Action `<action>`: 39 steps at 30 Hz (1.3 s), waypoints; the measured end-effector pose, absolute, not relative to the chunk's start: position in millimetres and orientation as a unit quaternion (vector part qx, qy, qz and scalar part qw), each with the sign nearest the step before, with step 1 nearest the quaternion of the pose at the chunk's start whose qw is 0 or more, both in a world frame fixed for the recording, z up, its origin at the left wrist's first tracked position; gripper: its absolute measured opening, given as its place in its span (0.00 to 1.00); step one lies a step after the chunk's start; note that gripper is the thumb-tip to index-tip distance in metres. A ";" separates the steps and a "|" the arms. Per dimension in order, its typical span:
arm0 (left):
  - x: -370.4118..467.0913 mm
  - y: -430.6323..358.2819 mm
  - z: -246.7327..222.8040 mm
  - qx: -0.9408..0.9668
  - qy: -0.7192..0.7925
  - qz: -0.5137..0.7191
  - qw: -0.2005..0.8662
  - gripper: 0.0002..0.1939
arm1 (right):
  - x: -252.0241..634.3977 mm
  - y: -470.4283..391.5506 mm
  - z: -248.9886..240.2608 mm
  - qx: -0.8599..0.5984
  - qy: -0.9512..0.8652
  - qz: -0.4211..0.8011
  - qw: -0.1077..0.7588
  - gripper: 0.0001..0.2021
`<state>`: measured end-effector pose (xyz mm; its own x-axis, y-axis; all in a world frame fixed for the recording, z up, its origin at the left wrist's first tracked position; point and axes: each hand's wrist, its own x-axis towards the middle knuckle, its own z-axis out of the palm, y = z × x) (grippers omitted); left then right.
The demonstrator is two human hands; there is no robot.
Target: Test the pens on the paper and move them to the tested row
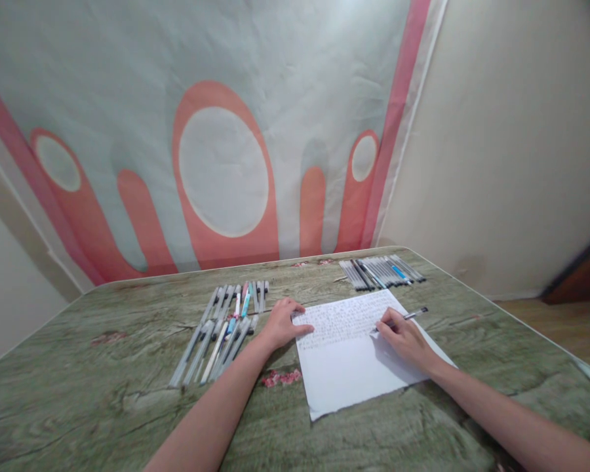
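A white sheet of paper [347, 380] lies slightly turned on the table, its upper half covered with rows of handwriting. My right hand [403, 335] rests on the sheet's right side, fingers closed round a pen [417, 313] whose tip touches the paper near the lowest written lines. At the sheet's upper left edge is my left hand [284, 322], thumb and fingers apart, the thumb lying on the paper and nothing held. Left of that hand, pens [194, 347] lie side by side in two rows, mostly clear-barrelled, a few white, pink or light blue.
Another row of pens [381, 272], one bright blue, lies beyond the sheet near the table's far right corner. The green wood-patterned table [103, 387] stands against a grey wall covering [290, 78] with coral shapes. A plain wall is at the right.
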<state>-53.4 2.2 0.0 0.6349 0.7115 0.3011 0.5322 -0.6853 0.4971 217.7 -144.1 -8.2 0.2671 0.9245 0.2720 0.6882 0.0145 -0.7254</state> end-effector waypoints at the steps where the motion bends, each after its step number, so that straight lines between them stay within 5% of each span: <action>1: -53.0 2.2 0.5 0.885 0.353 0.240 0.186 0.23 | 217.6 -144.5 -7.7 -0.687 -0.587 0.145 0.404 0.09; 39: -52.6 4.5 -0.2 0.893 0.340 0.236 0.180 0.25 | 219.8 -146.2 -7.2 -0.685 -0.602 0.127 0.391 0.09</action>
<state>-52.6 4.5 -0.2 0.6585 0.6911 0.2980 0.5212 -0.7044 0.4819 219.8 -146.2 -7.2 0.2427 0.9237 0.2963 0.7248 0.0303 -0.6882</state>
